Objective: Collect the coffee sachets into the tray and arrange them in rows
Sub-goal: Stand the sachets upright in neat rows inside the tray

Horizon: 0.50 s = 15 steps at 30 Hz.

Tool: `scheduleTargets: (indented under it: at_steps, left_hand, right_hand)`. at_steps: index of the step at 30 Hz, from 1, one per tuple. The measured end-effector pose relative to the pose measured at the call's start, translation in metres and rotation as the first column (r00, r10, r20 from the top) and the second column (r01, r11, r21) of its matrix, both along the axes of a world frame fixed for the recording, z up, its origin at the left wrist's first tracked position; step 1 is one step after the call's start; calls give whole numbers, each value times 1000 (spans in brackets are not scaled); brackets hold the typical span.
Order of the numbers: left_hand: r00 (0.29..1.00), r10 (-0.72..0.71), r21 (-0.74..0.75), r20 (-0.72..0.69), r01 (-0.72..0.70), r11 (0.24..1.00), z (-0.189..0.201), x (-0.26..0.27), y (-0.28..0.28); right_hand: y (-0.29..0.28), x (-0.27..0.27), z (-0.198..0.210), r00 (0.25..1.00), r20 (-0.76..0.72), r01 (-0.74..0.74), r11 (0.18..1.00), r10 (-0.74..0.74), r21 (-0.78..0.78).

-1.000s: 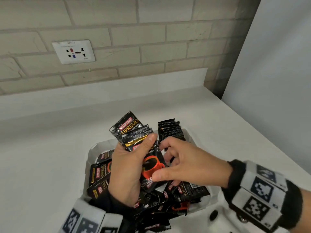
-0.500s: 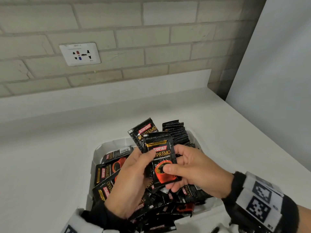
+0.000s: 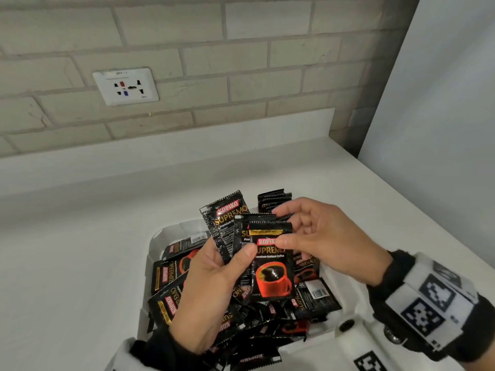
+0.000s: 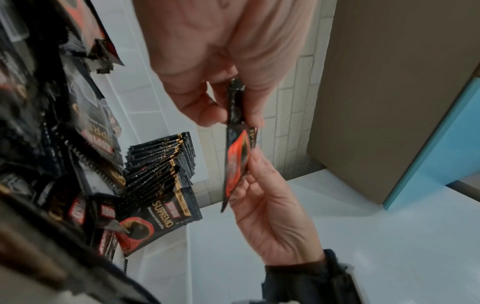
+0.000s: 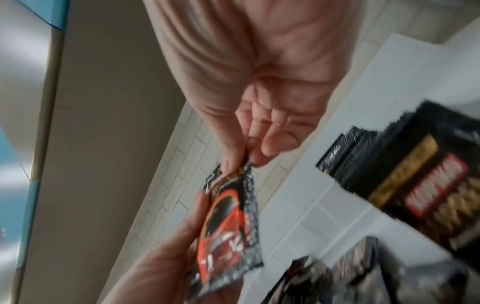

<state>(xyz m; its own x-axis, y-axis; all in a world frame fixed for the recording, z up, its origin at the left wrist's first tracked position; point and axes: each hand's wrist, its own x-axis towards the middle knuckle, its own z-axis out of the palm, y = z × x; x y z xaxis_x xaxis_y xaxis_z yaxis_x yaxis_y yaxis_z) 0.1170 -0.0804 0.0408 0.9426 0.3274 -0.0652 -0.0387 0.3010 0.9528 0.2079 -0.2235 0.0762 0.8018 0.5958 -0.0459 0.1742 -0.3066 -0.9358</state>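
Note:
My left hand (image 3: 241,257) grips a small fan of black coffee sachets above the white tray (image 3: 158,236), its thumb pressed on the front sachet (image 3: 270,271). A second sachet (image 3: 227,218) sticks out behind it. My right hand (image 3: 288,241) pinches the front sachet's upper right edge. In the left wrist view the held sachets (image 4: 236,164) appear edge-on between both hands. The right wrist view is blurred and has the same sachet (image 5: 228,222) pinched at its top. Loose sachets (image 3: 166,277) fill the tray, and a row of upright sachets (image 3: 273,200) stands at its back right.
The tray sits on a white counter (image 3: 80,263) against a brick wall with a socket plate (image 3: 126,87). A grey panel (image 3: 442,129) bounds the counter on the right. A white object with a black knob (image 3: 347,325) lies by the tray's near right corner.
My right hand brought a sachet up against the ones in my left hand, then slid from its lower part to its top right edge. Both hands rose a little.

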Motion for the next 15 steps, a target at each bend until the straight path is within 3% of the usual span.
scheduleTargets:
  at_steps: [4, 7, 11, 15]
  left_hand:
    - [998, 56, -20, -34, -57, 998, -2, -1, 9]
    - [994, 101, -16, -41, -102, 995, -5, -4, 20]
    - [990, 138, 23, -33, -137, 990, -8, -8, 25]
    - [990, 135, 54, -43, -132, 990, -9, -8, 25]
  right_hand:
    - [-17, 17, 6, 998, 60, -13, 997, 18, -82]
    - [-35, 35, 4, 985, 161, -20, 964, 64, -264]
    - [-44, 43, -9, 919, 309, -21, 813, 245, -582]
    - [-35, 39, -20, 844, 378, -19, 726, 380, -687]
